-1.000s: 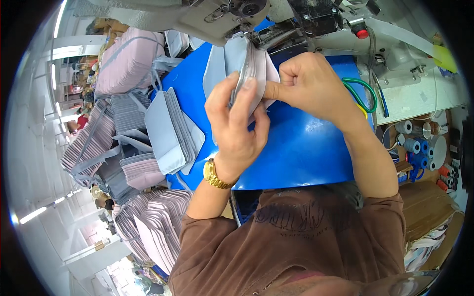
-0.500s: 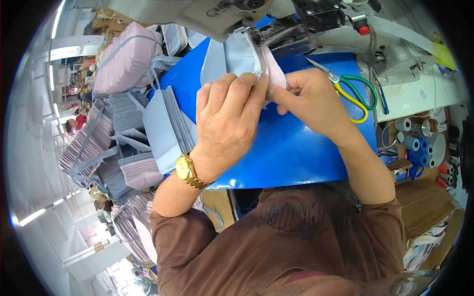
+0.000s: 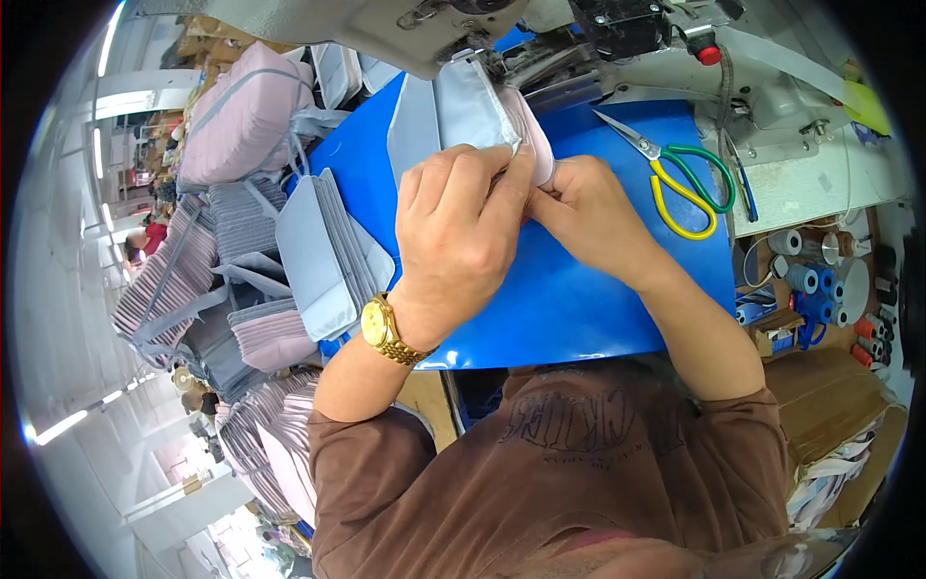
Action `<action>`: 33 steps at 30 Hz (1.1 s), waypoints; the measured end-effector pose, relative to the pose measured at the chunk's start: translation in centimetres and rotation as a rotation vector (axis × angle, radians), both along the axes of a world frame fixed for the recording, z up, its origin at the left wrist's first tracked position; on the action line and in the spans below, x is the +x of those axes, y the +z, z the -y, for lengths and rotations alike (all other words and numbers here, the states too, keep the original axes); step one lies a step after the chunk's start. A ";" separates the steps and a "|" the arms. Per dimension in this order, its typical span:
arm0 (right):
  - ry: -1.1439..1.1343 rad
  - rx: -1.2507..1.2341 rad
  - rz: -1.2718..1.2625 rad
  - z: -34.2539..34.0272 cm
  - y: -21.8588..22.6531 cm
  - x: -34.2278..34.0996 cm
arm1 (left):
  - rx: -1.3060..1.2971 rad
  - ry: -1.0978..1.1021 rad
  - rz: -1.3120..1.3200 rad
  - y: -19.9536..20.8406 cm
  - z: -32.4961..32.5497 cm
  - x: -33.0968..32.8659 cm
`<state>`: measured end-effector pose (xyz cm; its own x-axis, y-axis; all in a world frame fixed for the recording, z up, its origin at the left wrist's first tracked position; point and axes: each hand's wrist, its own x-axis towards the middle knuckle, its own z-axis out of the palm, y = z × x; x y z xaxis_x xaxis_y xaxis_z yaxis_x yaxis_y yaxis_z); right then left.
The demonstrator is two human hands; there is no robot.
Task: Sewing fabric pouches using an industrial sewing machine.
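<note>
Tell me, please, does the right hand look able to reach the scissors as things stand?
Probably yes: the scissors lie close beside the right hand on the blue work surface, with nothing visible between, though its fingers are now busy at the fabric pieces.

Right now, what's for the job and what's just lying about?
Probably job:
layered grey-and-pink fabric, held by left hand and right hand
grey metal sewing machine

Probably lying about:
metal scissors, green-and-yellow handles
orange thread spools
brown cardboard box
</note>
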<state>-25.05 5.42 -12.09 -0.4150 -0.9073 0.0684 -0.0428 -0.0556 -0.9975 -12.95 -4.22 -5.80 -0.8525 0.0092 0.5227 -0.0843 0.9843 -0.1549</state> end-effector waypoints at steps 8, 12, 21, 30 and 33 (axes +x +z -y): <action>-0.088 -0.132 -0.077 3.3 -1.7 -0.6 | 0.014 0.047 -0.101 -1.5 2.1 -2.2; -0.192 -0.103 -0.020 4.7 -1.8 0.1 | 0.075 0.129 -0.159 -2.0 2.5 -3.1; -0.356 -0.335 0.245 5.4 -3.4 2.6 | 0.193 0.190 -0.298 -2.1 1.5 -4.8; -0.133 -0.133 0.147 2.4 -0.8 -1.7 | 0.287 0.274 -0.276 -0.7 0.8 -4.7; -0.082 -0.136 0.135 1.8 0.1 -2.9 | 0.484 0.243 -0.183 0.3 1.0 -4.0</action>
<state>-27.95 3.63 -12.01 -0.5009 -0.8562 0.1263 0.0810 -0.1917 -0.9781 -16.94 -5.20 -5.55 -0.6953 -0.4531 0.5579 -0.3000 0.8884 0.3476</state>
